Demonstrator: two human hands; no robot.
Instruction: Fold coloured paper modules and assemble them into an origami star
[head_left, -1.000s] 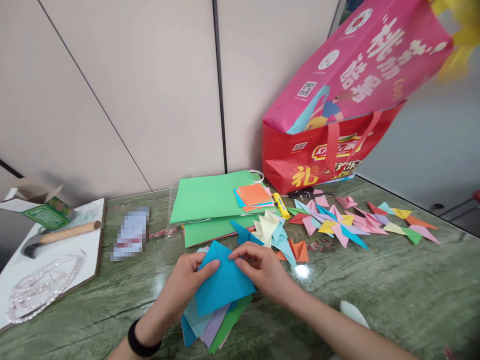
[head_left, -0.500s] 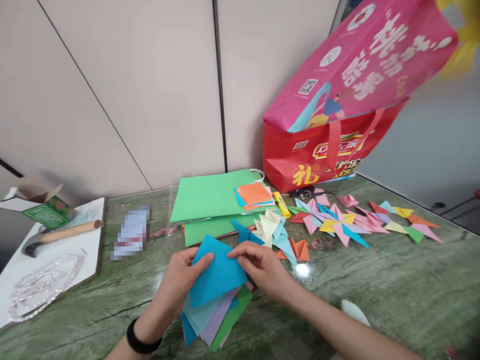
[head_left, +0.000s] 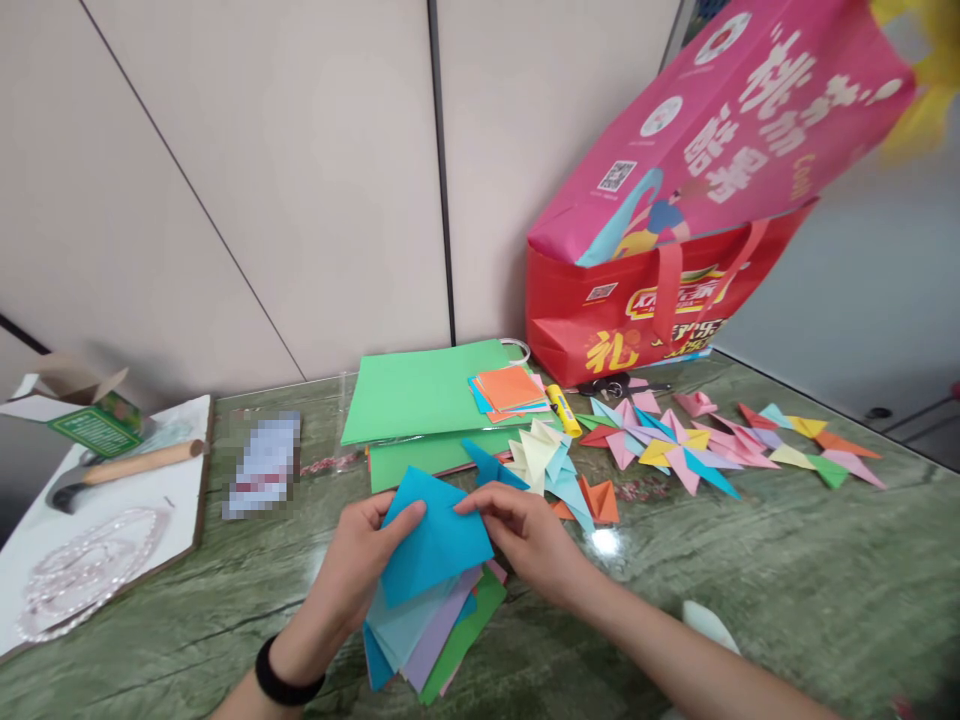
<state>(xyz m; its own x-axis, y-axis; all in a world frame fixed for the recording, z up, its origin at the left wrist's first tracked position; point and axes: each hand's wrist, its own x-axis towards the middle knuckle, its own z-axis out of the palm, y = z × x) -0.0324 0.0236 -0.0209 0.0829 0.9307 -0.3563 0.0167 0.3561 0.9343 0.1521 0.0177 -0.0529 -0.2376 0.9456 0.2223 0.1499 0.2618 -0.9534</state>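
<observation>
Left hand (head_left: 366,545) — thumb and fingers clamped on blue paper (head_left: 436,548). Right hand (head_left: 529,532), three o'clock of it — fingers touching the edge, pinch unclear. Coloured sheets (head_left: 441,642) at six o'clock.

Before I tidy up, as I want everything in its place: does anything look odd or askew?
The wooden-handled tool lies on the white board beside a string of beads, which looks an odd companion for the folded papers. Nothing looks spilled, and the held blue paper shows no visible tear.
</observation>
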